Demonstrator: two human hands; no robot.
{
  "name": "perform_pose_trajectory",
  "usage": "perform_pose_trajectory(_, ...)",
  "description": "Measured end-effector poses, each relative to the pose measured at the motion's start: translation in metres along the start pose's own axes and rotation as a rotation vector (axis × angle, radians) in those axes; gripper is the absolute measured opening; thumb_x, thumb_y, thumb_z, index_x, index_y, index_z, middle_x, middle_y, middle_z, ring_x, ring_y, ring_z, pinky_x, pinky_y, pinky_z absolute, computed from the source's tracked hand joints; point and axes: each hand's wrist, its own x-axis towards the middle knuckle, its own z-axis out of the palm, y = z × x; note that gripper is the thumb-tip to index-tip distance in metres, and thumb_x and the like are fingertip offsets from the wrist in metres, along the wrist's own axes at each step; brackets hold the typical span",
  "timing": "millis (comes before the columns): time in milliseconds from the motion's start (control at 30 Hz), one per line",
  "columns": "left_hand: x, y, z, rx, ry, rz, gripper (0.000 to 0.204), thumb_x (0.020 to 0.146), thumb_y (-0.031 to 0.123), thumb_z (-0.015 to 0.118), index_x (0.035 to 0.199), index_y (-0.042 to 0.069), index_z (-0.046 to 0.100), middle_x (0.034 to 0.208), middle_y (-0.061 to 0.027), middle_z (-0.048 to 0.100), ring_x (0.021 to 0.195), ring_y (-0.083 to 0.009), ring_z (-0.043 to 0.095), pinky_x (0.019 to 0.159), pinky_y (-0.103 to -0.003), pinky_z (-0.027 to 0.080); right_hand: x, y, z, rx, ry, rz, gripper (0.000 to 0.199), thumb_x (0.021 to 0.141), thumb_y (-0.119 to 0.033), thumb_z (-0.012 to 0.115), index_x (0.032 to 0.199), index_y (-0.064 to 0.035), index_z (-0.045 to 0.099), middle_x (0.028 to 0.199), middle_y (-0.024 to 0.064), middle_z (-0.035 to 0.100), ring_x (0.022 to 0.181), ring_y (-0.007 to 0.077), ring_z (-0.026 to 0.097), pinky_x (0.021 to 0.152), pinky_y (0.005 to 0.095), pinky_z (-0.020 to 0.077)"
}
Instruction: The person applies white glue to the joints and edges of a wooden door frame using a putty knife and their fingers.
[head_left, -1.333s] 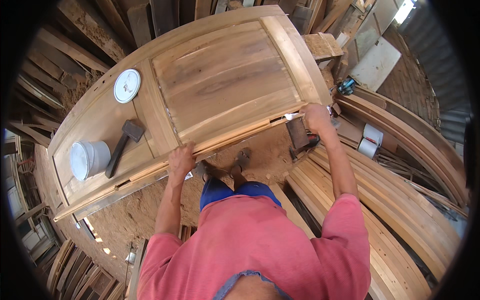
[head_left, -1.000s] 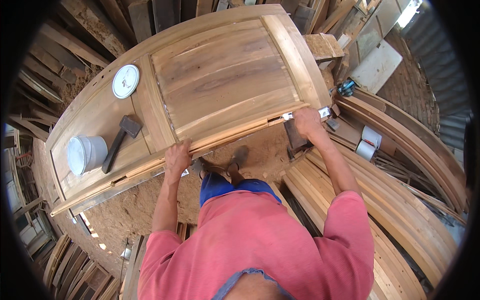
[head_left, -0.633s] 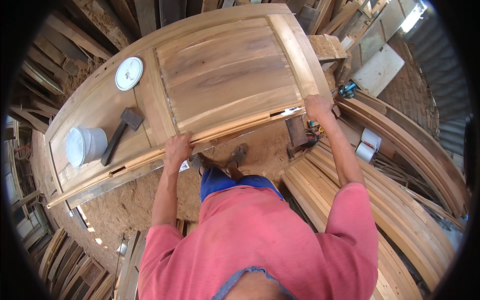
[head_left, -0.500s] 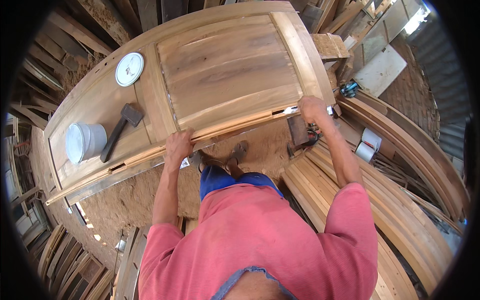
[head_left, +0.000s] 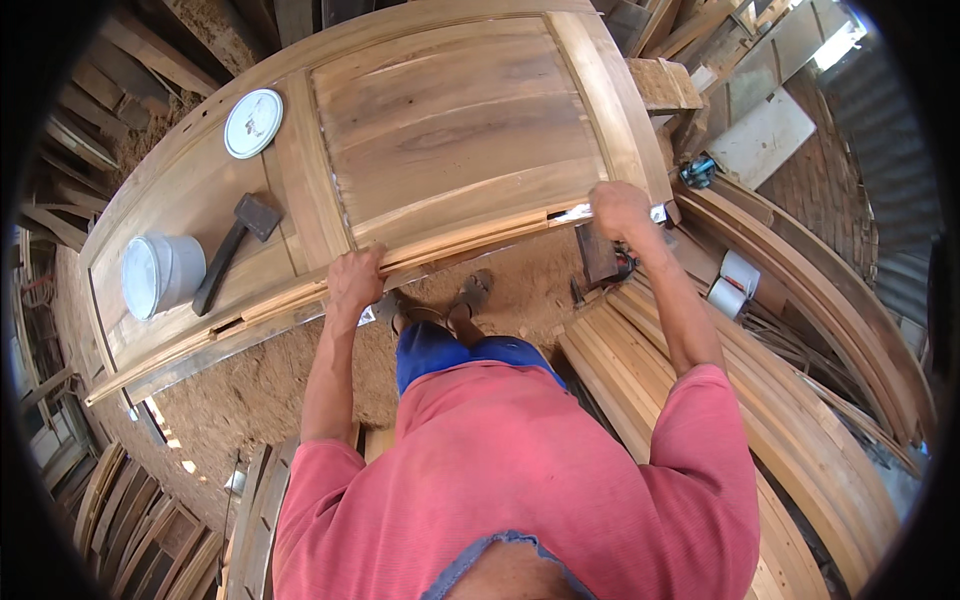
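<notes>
A large wooden panel door (head_left: 450, 150) lies flat in front of me, its long near edge running from lower left to upper right. My left hand (head_left: 356, 282) is closed over that edge near the middle, knuckles up. My right hand (head_left: 620, 212) is closed on the edge near the right end, beside a whitish strip. The fingertips of both hands are hidden. On the door's left part, a dark-headed mallet (head_left: 258, 217) rests between a white bucket (head_left: 163, 275) and a round white lid (head_left: 254, 124).
Long planks (head_left: 720, 370) are stacked at my right. A blue power tool (head_left: 699, 172) sits beyond the door's right end, with a white container (head_left: 733, 284) nearer. Sawdust covers the floor (head_left: 260, 400). Timber leans at the far left, and more boards (head_left: 130, 530) stand at lower left.
The door, bucket, mallet and lid appear slightly farther left and up in the picture. Both hands keep their hold on the edge, with little other movement.
</notes>
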Motion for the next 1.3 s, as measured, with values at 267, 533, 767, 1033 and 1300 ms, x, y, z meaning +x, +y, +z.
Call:
perform_pose_trajectory(267, 0.004, -0.008, 0.006, -0.014, -0.019, 0.024, 0.042, 0.079, 0.025, 0.081, 0.117, 0.016, 0.067, 0.092, -0.0155, 0.074, 0.090, -0.0380, 0.071, 0.076, -0.048, 0.056, 0.002, 0.039, 0.015, 0.113, 0.101, 0.264, 0.019, 0.086, -0.013, 0.063, 0.099, -0.0033, 0.074, 0.102, 0.0221, 0.073, 0.098, 0.0407, 0.071, 0.085, 0.0490, 0.0564)
perform_pose_trajectory(533, 0.026, -0.003, -0.013, 0.071, -0.135, 0.012, 0.042, 0.078, 0.033, 0.081, 0.114, 0.017, 0.068, 0.092, -0.0160, 0.074, 0.091, -0.0385, 0.071, 0.080, -0.049, 0.056, -0.035, 0.073, 0.097, 0.546, 0.483, 0.115, 0.016, 0.090, -0.020, 0.068, 0.098, -0.0081, 0.073, 0.092, 0.0165, 0.073, 0.092, 0.0395, 0.070, 0.082, 0.0470, 0.0537)
perform_pose_trajectory(767, 0.027, -0.005, -0.012, 0.078, -0.162, 0.021, 0.044, 0.077, 0.036, 0.081, 0.115, 0.018, 0.069, 0.092, -0.0150, 0.075, 0.092, -0.0379, 0.071, 0.082, -0.049, 0.055, -0.048, 0.014, 0.142, 1.141, 0.622, 0.208, 0.019, 0.093, -0.013, 0.061, 0.102, 0.0006, 0.071, 0.098, 0.0190, 0.072, 0.092, 0.0384, 0.069, 0.084, 0.0451, 0.0526)
perform_pose_trajectory(1033, 0.027, -0.002, -0.015, 0.102, -0.164, 0.017, 0.044, 0.078, 0.038, 0.081, 0.115, 0.018, 0.068, 0.094, -0.0164, 0.075, 0.093, -0.0374, 0.071, 0.081, -0.048, 0.055, -0.031, 0.014, 0.170, 0.991, 0.715, 0.275, 0.022, 0.098, -0.013, 0.052, 0.099, 0.0005, 0.068, 0.079, 0.0164, 0.071, 0.073, 0.0316, 0.071, 0.069, 0.0439, 0.0541)
perform_pose_trajectory(1300, 0.024, -0.002, -0.020, 0.104, -0.192, 0.004, 0.044, 0.078, 0.039, 0.081, 0.116, 0.021, 0.068, 0.098, -0.0146, 0.075, 0.095, -0.0366, 0.071, 0.083, -0.048, 0.055, -0.040, -0.027, 0.162, 1.552, 0.532, 0.247, 0.025, 0.099, -0.018, 0.054, 0.102, 0.0008, 0.070, 0.072, 0.0089, 0.070, 0.053, 0.0146, 0.060, 0.053, 0.0327, 0.0487)
